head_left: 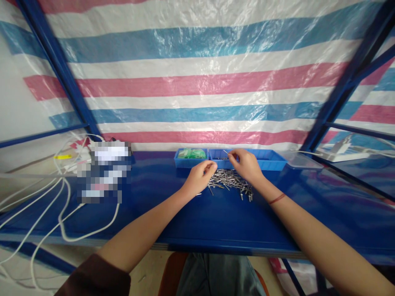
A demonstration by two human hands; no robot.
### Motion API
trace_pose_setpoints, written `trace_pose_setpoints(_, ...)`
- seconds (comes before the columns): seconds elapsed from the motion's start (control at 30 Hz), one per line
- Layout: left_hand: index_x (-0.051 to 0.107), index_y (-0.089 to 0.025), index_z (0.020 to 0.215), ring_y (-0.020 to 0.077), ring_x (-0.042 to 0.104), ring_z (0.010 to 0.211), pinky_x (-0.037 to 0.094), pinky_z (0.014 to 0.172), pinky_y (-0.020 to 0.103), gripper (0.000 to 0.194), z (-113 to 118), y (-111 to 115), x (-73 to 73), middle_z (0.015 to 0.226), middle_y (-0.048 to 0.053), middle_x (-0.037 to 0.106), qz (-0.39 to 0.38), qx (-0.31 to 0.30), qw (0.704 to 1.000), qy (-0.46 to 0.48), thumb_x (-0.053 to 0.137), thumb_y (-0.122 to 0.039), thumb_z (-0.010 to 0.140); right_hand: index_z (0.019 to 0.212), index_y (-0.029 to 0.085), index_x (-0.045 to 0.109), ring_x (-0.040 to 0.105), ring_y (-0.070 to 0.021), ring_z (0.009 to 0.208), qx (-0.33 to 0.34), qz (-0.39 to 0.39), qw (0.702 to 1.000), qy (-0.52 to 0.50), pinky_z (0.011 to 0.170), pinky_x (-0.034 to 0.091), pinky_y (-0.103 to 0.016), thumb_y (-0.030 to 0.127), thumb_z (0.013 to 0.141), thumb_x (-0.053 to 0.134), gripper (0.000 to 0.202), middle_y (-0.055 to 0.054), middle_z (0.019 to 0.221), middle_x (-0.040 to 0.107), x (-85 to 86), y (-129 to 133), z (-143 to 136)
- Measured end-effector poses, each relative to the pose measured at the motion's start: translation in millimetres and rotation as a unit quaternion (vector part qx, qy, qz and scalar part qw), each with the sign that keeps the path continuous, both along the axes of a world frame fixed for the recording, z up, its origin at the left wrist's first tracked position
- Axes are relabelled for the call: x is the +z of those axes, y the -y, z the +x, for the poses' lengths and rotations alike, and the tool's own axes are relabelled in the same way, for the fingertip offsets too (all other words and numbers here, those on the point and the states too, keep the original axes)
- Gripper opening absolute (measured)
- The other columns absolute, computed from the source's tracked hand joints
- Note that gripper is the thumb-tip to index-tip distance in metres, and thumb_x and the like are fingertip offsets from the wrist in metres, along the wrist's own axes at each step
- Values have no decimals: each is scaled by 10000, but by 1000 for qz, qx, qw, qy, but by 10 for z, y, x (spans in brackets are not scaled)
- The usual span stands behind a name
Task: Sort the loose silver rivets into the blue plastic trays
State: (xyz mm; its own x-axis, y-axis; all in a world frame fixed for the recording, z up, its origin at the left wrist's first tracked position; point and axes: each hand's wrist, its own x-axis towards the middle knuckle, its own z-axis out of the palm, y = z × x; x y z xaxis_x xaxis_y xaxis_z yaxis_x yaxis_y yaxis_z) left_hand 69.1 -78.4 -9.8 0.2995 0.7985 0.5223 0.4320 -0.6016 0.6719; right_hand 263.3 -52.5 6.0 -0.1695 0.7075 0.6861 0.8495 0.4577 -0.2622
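Note:
A loose pile of metal blind rivets (230, 179) lies on the blue table, in front of a long blue tray (265, 165). My right hand (248, 164) is above the tray's near edge, thumb and fingers pinched on one thin rivet (225, 151) that points to the left. A few more rivets show inside the tray's left part. My left hand (200, 176) is closed at the pile's left edge, fingertips pressed together; what they hold, if anything, is hidden. Green plastic packets (193, 153) fill the small compartment at the tray's left end.
A clear plastic lid (304, 160) lies right of the tray. White cables (66, 213) loop over the table's left side, beside a blurred-out patch (106, 172). Blue metal posts (57, 70) frame a striped plastic sheet (197, 86) behind. A white device (342, 150) is at the far right.

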Motion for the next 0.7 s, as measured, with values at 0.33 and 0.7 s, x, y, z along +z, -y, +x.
trace_pose_setpoints(0.33, 664, -283, 1060, 209, 522, 995, 373, 835, 340, 236, 37, 70, -97, 1054, 26, 627, 161, -91, 936, -299, 515, -342, 887, 1001, 135, 611, 598, -232, 760, -46, -15, 998, 51, 710, 424, -324, 330, 879, 451, 281, -91, 791, 647, -20, -7, 50)
trace_pose_setpoints(0.7, 655, -212, 892, 185, 549, 958, 358, 816, 326, 197, 83, 107, -53, 978, 19, 650, 151, -54, 944, -288, 487, -314, 914, 888, 158, 658, 596, -199, 761, 52, -61, 997, 7, 750, 440, -327, 178, 782, 478, 209, -63, 817, 673, -23, 124, -38)
